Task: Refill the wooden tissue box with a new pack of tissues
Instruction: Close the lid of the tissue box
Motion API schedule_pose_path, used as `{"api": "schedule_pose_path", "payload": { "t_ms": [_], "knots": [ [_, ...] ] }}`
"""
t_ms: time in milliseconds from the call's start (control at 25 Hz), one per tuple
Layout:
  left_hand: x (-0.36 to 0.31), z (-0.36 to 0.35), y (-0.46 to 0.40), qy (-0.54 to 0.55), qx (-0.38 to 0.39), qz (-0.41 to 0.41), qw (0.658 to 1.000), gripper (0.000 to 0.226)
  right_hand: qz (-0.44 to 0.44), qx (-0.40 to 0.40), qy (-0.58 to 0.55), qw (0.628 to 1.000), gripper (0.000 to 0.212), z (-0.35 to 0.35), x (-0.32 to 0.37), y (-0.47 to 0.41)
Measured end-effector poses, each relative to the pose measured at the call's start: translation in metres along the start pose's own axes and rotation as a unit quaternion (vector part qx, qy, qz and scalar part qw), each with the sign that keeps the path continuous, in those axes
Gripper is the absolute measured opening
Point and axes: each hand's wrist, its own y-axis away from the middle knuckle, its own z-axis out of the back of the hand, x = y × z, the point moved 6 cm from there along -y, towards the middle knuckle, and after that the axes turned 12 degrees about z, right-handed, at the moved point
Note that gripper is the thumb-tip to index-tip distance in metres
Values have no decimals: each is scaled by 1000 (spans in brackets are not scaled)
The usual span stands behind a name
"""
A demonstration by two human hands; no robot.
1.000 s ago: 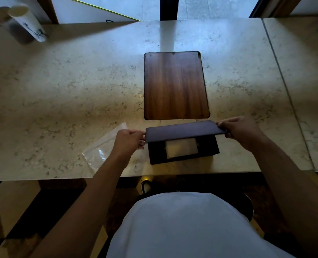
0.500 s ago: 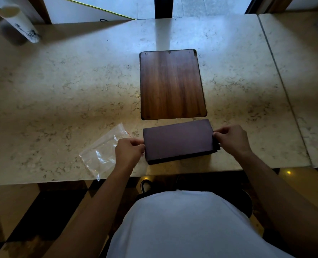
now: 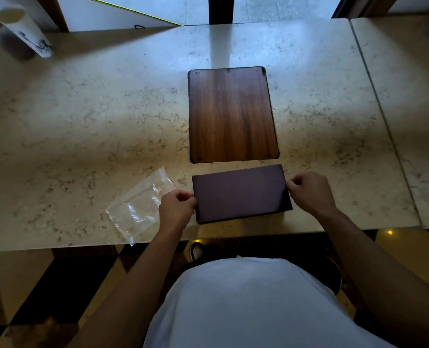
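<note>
The dark wooden tissue box (image 3: 241, 193) lies near the front edge of the marble table (image 3: 82, 121), its flat dark panel facing up and closed over it. My left hand (image 3: 177, 208) grips the box's left end. My right hand (image 3: 310, 192) grips its right end with pinched fingers. The tissues inside are hidden under the panel. An empty clear plastic bag (image 3: 139, 205) lies flat just left of my left hand.
A brown wooden board (image 3: 232, 114) lies flat right behind the box. A white patterned cup (image 3: 25, 31) stands at the far left corner. A seam (image 3: 384, 116) divides the table from another slab on the right. My white-shirted torso is at the front edge.
The dark panel was raised above the box with the white tissues showing beneath; it has come down flat onto the box, and both hands have lowered with it.
</note>
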Motion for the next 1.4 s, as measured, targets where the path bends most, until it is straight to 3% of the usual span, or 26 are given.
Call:
{"api": "schedule_pose_path", "payload": {
  "t_ms": [80,200,360,480,600,680,840,1000,1160,1280,1400],
  "knots": [
    [1,-8,-3,7,32,32,999,22,-61,15,-77,995,29,-4,-8,-3],
    [-6,-23,-2,-12,77,32,996,29,-166,95,-233,953,44,-20,-8,1],
    [-10,-33,-2,-30,92,47,994,31,-139,151,-221,953,51,-27,5,1],
    [-17,-35,-6,-33,91,70,993,30,-194,158,-262,932,64,-28,6,-1],
    [-27,-35,-6,-8,84,89,992,16,-240,170,-290,911,85,-26,7,-5],
    [-39,-32,-4,14,80,85,993,24,-243,145,-316,906,84,-19,8,-8],
    [-64,-17,-6,118,74,59,989,59,-217,29,-418,882,63,2,11,-17],
    [-73,-10,-2,197,65,41,977,34,-201,-78,-444,870,53,10,10,-17],
    [-53,-6,0,250,29,31,967,6,-157,-115,-439,877,34,1,8,-9],
    [-30,-4,-3,271,13,47,961,14,-155,-122,-411,890,40,-12,0,1],
    [-6,-9,-6,225,11,50,973,32,-165,-93,-394,899,48,-32,-8,11]
  ]
}}
